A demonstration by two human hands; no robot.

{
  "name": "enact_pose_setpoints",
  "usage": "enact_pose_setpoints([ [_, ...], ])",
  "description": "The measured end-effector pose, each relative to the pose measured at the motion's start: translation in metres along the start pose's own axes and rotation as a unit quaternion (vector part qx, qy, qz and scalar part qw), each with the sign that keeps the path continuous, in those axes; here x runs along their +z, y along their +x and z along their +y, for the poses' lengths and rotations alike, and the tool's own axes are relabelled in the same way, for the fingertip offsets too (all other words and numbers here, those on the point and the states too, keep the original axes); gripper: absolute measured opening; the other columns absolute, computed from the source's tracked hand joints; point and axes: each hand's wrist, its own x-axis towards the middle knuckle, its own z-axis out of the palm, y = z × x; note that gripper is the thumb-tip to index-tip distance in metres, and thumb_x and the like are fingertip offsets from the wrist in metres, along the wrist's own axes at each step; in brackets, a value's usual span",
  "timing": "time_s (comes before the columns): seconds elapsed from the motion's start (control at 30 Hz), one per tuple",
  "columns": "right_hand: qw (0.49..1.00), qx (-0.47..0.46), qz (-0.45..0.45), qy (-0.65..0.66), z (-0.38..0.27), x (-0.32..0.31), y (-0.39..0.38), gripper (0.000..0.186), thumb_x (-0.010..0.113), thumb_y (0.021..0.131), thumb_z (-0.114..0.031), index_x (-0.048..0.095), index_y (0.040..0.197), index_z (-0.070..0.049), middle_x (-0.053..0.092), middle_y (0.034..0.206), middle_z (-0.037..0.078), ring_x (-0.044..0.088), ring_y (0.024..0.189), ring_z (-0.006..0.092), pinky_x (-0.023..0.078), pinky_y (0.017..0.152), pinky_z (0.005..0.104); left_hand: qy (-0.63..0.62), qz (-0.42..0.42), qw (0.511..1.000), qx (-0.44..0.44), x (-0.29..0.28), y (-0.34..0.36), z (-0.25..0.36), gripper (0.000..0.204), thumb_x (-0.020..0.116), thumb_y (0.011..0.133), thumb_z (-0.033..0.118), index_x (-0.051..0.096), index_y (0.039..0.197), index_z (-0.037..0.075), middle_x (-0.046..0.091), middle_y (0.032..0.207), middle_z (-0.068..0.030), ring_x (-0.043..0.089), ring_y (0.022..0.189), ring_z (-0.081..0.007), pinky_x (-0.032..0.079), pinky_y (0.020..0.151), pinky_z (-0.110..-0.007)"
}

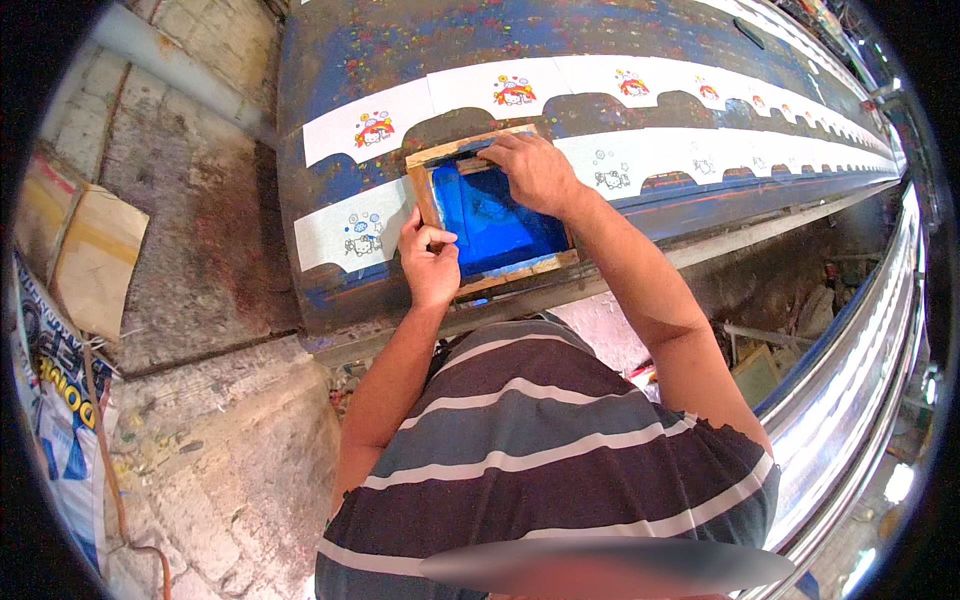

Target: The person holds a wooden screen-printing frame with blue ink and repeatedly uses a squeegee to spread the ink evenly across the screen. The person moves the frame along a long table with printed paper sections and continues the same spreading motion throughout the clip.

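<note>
A wooden screen-printing frame lies on the long table over the near row of white cut pieces, with wet blue ink spread on its mesh. My left hand is closed on the frame's left side rail. Inside the far end of the frame, my right hand grips a squeegee, mostly hidden under the fingers. Left of the frame, a white piece carries a cartoon print with black outlines and blue details. To the right, another piece shows mainly outlines.
Farther back runs a second row of white pieces with red and multicoloured prints. The dark table is spotted with ink and stretches far right. Cardboard leans at the left. Shiny metal rails run along my right.
</note>
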Motion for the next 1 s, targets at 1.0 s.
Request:
enact_pose_setpoints([
  [1.0,0.946,0.224,0.158,0.172,-0.022,-0.036,-0.183,0.034,0.084,0.101,-0.013,0.081,0.133,-0.005,0.076,0.142,0.020,0.069,0.136,0.0430,0.055,0.117,0.0544,0.031,0.006,0.997,0.067,0.023,0.003,0.053,0.028,0.076,0.081,-0.017,0.076,0.095,0.006,0.060,0.171,-0.0266,0.060,0.157,-0.0401,0.047,0.127,-0.046],
])
